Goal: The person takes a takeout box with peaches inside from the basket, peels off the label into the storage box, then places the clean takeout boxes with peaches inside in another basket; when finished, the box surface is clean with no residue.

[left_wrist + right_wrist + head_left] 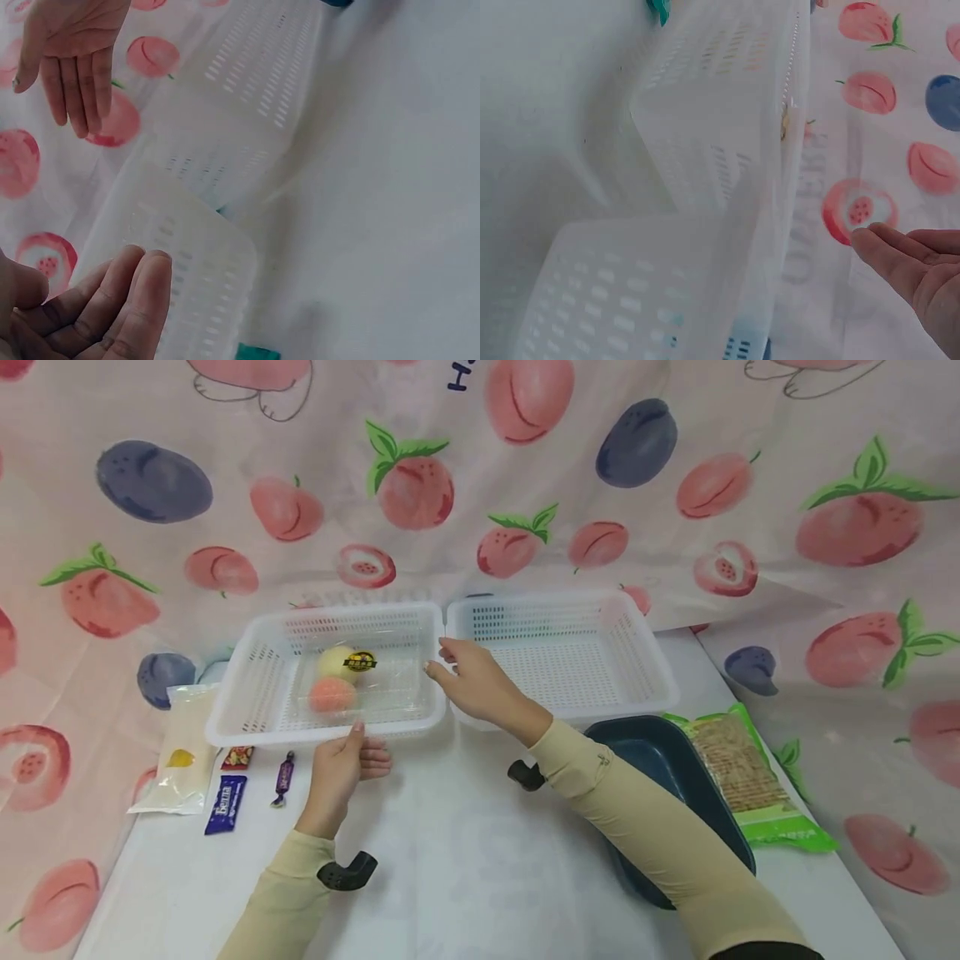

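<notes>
Two hands with fingers unfolded are at the left basket [262, 737], in which the clear box [397, 693] lies.

The basket lies ahead of the left hand [339, 778] and to the left of the right hand [483, 683]; its long axis runs from side to side, as does that of the clear box; inside the box are a yellow ball [334, 662] and a pink ball [333, 695], nearer to its left end; the left hand is at the front rim, thumb upward, fingers only lightly bent; the right hand is at the right rim, just where the right basket [570, 668] begins, fingers nearly straight; neither hand grips anything; whether they touch the rim, I cannot tell.
</notes>
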`<state>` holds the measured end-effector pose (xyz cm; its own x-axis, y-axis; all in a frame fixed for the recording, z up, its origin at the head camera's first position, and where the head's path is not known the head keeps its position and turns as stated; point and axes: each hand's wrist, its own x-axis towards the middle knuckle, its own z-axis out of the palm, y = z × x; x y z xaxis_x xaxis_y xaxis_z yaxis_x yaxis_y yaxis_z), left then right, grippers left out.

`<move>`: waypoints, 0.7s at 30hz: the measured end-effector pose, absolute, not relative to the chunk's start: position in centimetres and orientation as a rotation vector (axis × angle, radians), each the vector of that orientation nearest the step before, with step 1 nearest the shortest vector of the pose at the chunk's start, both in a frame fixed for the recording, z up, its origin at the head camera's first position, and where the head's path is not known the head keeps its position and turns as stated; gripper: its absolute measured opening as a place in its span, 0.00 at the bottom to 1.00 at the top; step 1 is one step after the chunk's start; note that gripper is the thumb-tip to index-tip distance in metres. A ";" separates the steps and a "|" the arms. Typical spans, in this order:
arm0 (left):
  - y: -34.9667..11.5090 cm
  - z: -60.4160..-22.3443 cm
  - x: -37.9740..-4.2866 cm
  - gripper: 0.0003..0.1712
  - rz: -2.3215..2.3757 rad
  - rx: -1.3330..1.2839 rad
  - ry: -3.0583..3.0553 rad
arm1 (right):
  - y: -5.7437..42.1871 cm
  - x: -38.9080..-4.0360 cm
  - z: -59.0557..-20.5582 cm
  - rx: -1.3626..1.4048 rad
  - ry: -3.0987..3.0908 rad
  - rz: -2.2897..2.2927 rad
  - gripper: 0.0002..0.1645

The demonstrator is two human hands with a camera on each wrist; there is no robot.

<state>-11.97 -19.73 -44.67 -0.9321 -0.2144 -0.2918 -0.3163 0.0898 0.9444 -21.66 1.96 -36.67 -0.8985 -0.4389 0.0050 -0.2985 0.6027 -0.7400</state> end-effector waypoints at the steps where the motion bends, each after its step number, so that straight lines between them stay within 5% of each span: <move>1: -19.8 -44.8 -12.0 0.36 1.996 -0.561 2.245 | 1.5 -21.8 -36.8 -0.610 2.643 -1.178 0.38; 10: -19.8 -45.5 -12.3 0.35 2.051 -0.615 2.145 | -1.3 -22.8 -39.0 -0.592 2.657 -1.065 0.36; 21: -19.7 -45.5 -12.3 0.34 2.034 -0.628 2.165 | -4.0 -22.2 -40.7 -0.470 2.685 -1.037 0.22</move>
